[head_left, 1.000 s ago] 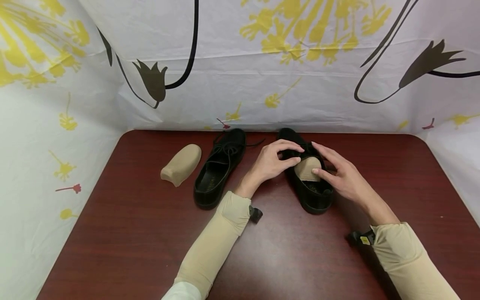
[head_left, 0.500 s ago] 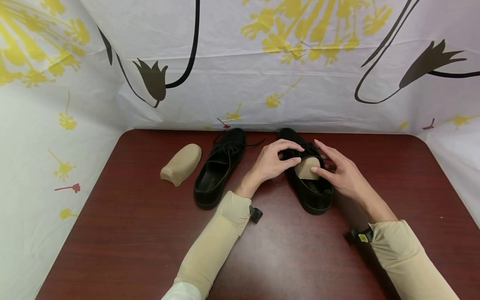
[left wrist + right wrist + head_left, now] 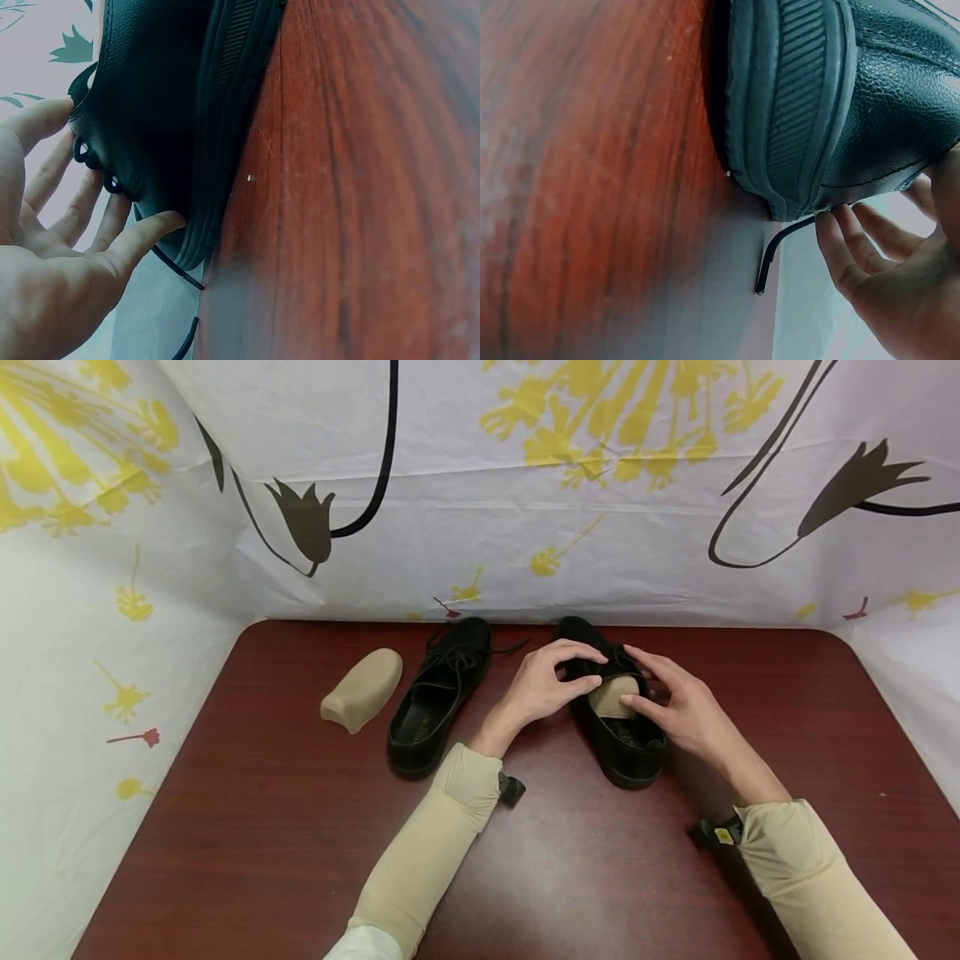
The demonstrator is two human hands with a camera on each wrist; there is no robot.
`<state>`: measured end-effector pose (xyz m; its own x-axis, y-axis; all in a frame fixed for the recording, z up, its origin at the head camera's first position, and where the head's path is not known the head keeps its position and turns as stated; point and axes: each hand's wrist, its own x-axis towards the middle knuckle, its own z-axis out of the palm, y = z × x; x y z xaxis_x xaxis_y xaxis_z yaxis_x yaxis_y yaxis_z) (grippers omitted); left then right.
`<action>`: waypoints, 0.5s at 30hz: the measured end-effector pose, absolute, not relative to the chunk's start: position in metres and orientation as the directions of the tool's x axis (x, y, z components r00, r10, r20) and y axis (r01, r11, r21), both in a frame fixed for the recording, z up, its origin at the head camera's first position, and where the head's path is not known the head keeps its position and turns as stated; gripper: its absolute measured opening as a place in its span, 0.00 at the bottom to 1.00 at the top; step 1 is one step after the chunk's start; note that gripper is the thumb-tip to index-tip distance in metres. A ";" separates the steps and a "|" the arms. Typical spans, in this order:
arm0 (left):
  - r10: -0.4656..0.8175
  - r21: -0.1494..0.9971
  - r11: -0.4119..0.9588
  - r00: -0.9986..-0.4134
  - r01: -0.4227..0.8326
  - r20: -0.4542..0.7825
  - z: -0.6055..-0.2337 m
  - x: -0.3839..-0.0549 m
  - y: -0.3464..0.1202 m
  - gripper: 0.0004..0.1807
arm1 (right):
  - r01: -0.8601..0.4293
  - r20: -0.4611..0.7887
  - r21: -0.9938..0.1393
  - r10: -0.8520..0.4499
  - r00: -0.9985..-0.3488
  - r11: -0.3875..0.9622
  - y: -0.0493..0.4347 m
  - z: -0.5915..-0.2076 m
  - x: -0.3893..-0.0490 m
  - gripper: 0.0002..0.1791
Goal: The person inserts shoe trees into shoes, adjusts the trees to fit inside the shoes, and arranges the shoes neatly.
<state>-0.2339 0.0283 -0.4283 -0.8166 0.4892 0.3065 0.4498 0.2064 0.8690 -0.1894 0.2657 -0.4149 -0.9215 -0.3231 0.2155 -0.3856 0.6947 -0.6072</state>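
A black lace-up shoe [image 3: 633, 764] stands on the table, toe away from me. A beige shoe insert [image 3: 615, 697] sits in its opening, its front part hidden under the laces. My left hand [image 3: 542, 683] holds the shoe's left side; in the left wrist view the thumb is at the opening's edge, the fingers by the lace loops. My right hand [image 3: 693, 710] grips the shoe from the right, its thumb on the insert and its fingers along the lace side. The right wrist view shows the shoe's heel and sole [image 3: 799, 112], with a lace end hanging past.
To the left stands the matching black shoe [image 3: 420, 743], untied laces trailing. Further left lies a second beige shoe insert [image 3: 366, 687]. The dark red table [image 3: 555, 877] ends at a white cloth [image 3: 420, 577] printed with flowers behind and at both sides.
The insert has slid slightly further forward into the shoe. My right fingers lifted briefly and have come back down at the laces. My left hand has stayed put.
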 end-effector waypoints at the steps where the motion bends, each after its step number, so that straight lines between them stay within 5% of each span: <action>1: 0.488 0.869 0.207 -0.817 0.450 0.307 -0.428 -0.234 0.028 0.13 | -0.386 0.216 -0.605 -0.323 -0.921 0.696 0.265 -0.415 -0.190 0.39; 15: 0.481 0.859 0.223 -0.818 0.461 0.315 -0.429 -0.232 0.029 0.14 | -0.294 0.129 -0.659 -0.281 -0.951 0.692 0.263 -0.414 -0.189 0.37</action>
